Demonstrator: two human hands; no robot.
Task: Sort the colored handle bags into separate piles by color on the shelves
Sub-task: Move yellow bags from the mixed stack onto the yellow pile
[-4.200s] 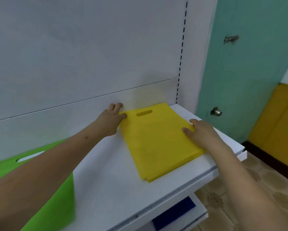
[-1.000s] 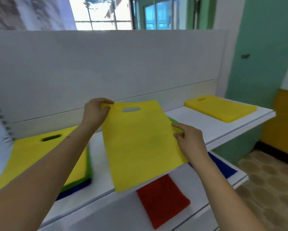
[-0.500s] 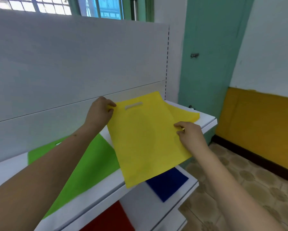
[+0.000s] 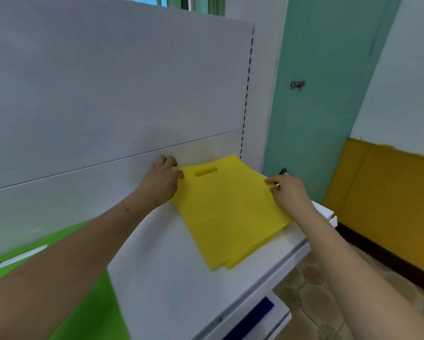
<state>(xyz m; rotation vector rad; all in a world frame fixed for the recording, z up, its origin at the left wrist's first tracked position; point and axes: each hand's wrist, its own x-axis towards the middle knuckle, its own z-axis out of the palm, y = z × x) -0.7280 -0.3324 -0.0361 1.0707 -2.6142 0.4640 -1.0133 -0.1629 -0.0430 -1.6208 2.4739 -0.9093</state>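
Gripping now: both hands hold the top flat yellow non-woven bag with a cut-out handle slot (image 4: 226,209), one at each side edge.
Left fingers: the left hand (image 4: 161,183) has its fingers (image 4: 168,161) curled over the bag's upper left corner, at about 9 o'clock from the handle slot, thumb on top of the fabric, pinching it.
Right fingers: the right hand (image 4: 289,193) pinches the bag's right edge between thumb and curled fingers (image 4: 272,180), at about 3 o'clock from the slot.
Yellow bag: it lies nearly flat on the yellow pile (image 4: 240,260), whose lower sheet edges peek out at the 6 o'clock corner; whether it fully rests there I cannot tell.
Pile place: at the right end of the white upper shelf (image 4: 171,273), its far edge near the white back panel (image 4: 112,94).
Green bag: a flat lime-green bag with a handle slot (image 4: 93,312) lies on the same shelf at 8 o'clock from the yellow pile, well apart, partly behind the left forearm.
Lower shelf: a dark blue flat bag (image 4: 251,317) shows under the upper shelf's front edge, at 6 o'clock.
Surroundings: a teal door (image 4: 321,106) stands at 2 o'clock, with a yellow wall panel (image 4: 387,192) to its right.
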